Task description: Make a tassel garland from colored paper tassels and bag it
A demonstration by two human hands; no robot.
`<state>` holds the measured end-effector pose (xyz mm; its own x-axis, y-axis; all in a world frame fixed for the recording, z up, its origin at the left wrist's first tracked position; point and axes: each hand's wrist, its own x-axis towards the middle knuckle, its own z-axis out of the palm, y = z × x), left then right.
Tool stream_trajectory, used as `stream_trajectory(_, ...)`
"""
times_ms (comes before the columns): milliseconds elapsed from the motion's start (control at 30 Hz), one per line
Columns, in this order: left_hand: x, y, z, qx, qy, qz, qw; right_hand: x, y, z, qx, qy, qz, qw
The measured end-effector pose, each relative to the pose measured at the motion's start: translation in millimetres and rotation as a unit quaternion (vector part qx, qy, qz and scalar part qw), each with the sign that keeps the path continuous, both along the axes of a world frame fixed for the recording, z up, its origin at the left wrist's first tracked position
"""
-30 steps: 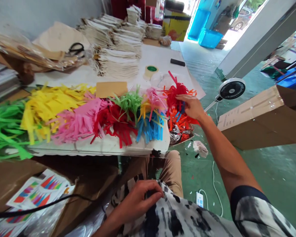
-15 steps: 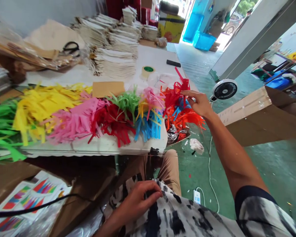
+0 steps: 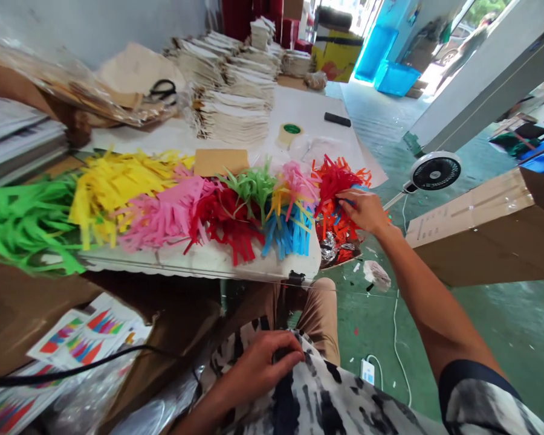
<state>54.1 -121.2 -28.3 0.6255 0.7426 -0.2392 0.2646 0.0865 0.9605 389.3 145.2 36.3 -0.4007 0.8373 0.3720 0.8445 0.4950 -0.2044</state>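
My right hand point(image 3: 363, 209) reaches out to the table's right end and pinches a bunch of red, orange and blue fringed paper strips point(image 3: 336, 188). Beside it along the white table point(image 3: 194, 260) lie more fringed paper piles: blue point(image 3: 286, 232), dark red point(image 3: 222, 220), pink point(image 3: 163, 211), yellow point(image 3: 113, 184) and green point(image 3: 22, 220). My left hand point(image 3: 265, 365) rests at my lap with fingers curled on the hem of my black-and-white patterned shirt point(image 3: 326, 399).
Stacks of cream paper bags point(image 3: 231, 103), a tape roll point(image 3: 290, 133), scissors point(image 3: 163, 89) and a brown card point(image 3: 221, 162) sit farther back. A small fan point(image 3: 435, 171) and a long cardboard box point(image 3: 480, 223) stand on the green floor at right. Printed sheets point(image 3: 77, 338) lie at lower left.
My right hand lifted the red and orange strips up, then brought them back down onto the pile at the table's end. My left hand stayed at my lap.
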Motion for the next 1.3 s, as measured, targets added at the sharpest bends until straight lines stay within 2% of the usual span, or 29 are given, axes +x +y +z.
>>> stream_trajectory(133, -2, -1, -1.1, -0.001, 0.002, 0.006, 1.0, -18, 3, -7.1, -0.005, -0.049, -0.019, 0.999)
stream_trajectory(367, -6, -4, -0.4, -0.002, -0.002, 0.017, 1.0, -46, 9, -12.2, -0.002, -0.029, -0.013, 0.999)
stream_trajectory(633, -28, -18, -1.2, -0.01, 0.044, 0.039, 0.998, -35, 1, -15.6, 0.024, 0.001, -0.072, 0.997)
stream_trajectory(800, -45, -26, 1.8, -0.012, 0.054, 0.043, 0.997, -27, 0, -15.6, 0.031, 0.039, -0.065, 0.997)
stream_trajectory(933, -83, -39, 11.7, -0.036, 0.018, 0.016, 0.999, -39, -19, -3.4, 0.087, 0.1, -0.049, 0.99)
stream_trajectory(1033, -140, -62, 16.8, -0.072, -0.03, -0.021, 0.997, -69, -53, 12.7, 0.126, 0.131, -0.029, 0.983)
stream_trajectory(1067, -163, -72, 16.4, -0.086, -0.022, 0.001, 0.996, -83, -68, 17.4, 0.135, 0.139, -0.011, 0.981)
stream_trajectory(1100, -186, -83, 14.5, -0.094, 0.002, 0.054, 0.994, -97, -83, 20.9, 0.136, 0.15, 0.011, 0.979)
stream_trajectory(1167, -232, -103, 5.7, -0.088, 0.062, 0.216, 0.971, -127, -116, 22.4, 0.115, 0.174, 0.07, 0.976)
stream_trajectory(1200, -252, -112, -1.1, -0.075, 0.094, 0.335, 0.934, -143, -131, 20.0, 0.11, 0.182, 0.101, 0.972)
stream_trajectory(1233, -269, -119, -9.0, -0.062, 0.13, 0.443, 0.885, -157, -146, 15.5, 0.097, 0.18, 0.122, 0.971)
stream_trajectory(1300, -294, -128, -26.8, -0.016, 0.217, 0.553, 0.804, -185, -170, 1.2, 0.054, 0.192, 0.175, 0.964)
